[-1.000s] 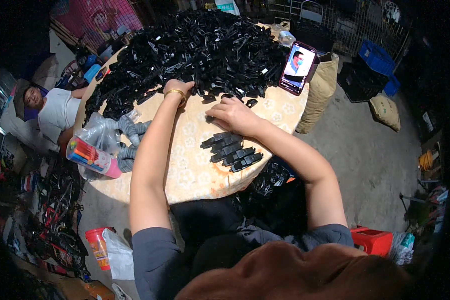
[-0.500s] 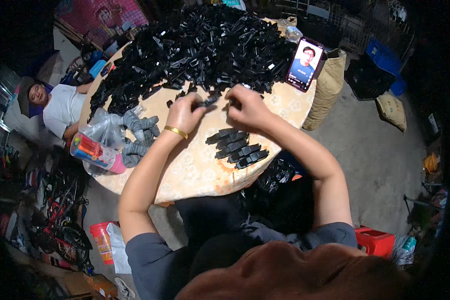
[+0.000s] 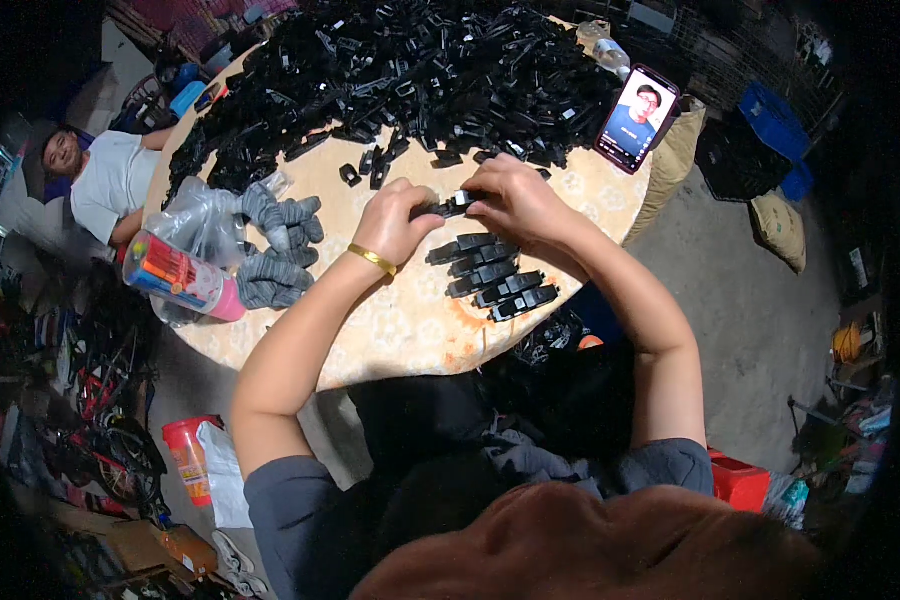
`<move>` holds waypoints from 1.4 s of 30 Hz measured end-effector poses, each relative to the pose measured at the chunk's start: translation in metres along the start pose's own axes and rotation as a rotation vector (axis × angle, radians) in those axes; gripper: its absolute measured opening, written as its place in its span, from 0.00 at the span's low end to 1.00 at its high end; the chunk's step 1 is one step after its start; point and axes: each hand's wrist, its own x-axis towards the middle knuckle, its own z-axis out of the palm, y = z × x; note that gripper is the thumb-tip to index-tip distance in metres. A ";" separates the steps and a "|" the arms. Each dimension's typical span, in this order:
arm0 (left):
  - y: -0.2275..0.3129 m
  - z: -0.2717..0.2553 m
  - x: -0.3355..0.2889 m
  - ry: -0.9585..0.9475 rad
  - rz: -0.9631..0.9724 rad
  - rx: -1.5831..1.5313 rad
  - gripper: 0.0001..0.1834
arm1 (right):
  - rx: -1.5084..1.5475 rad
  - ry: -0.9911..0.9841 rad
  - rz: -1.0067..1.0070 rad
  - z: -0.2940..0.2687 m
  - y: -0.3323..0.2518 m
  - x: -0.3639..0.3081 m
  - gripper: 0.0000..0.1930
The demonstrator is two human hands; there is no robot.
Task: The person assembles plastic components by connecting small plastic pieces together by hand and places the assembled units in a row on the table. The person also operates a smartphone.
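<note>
Over the middle of the table, my left hand (image 3: 398, 222) and my right hand (image 3: 518, 197) come close together with a small black plastic part (image 3: 457, 204) between them. The fingers of each are closed on an end of it and hide much of its shape. Just nearer to me lies a slanting row of similar black plastic parts (image 3: 492, 277), side by side. Beyond my hands spreads a large heap of loose black plastic pieces (image 3: 400, 75), with a few strays at its near edge.
Grey gloves (image 3: 278, 238), a clear plastic bag (image 3: 198, 228) and a pink-ended clear container (image 3: 182, 275) occupy the left of the cloth-covered round table (image 3: 370, 335). A lit phone (image 3: 637, 118) and a clear bottle (image 3: 608, 50) are at far right. A person (image 3: 120, 185) is at left.
My right hand has come in to grip the part that my left hand held, and both have drawn slightly nearer to the row. The whole view has shifted a little.
</note>
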 end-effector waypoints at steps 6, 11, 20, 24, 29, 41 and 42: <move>-0.008 0.000 0.001 0.039 -0.006 -0.090 0.15 | -0.081 -0.015 -0.030 -0.006 -0.001 0.002 0.13; -0.004 -0.003 0.009 0.013 -0.073 -0.089 0.09 | -0.026 -0.072 -0.075 -0.003 0.006 0.008 0.12; -0.007 -0.005 0.011 -0.177 0.038 -0.259 0.10 | 0.207 -0.144 -0.057 0.007 0.004 0.004 0.09; -0.004 -0.013 0.012 -0.335 0.189 -0.332 0.10 | 0.191 0.174 -0.063 0.015 0.007 0.003 0.11; -0.060 -0.022 0.044 0.316 -0.001 -0.002 0.10 | -0.464 0.412 0.066 0.014 0.030 0.002 0.12; -0.099 -0.036 0.089 0.104 -0.566 0.392 0.20 | -0.431 0.271 0.154 0.012 0.026 -0.006 0.09; -0.098 -0.038 0.090 0.109 -0.665 0.312 0.19 | -0.426 0.271 0.140 0.012 0.024 -0.006 0.09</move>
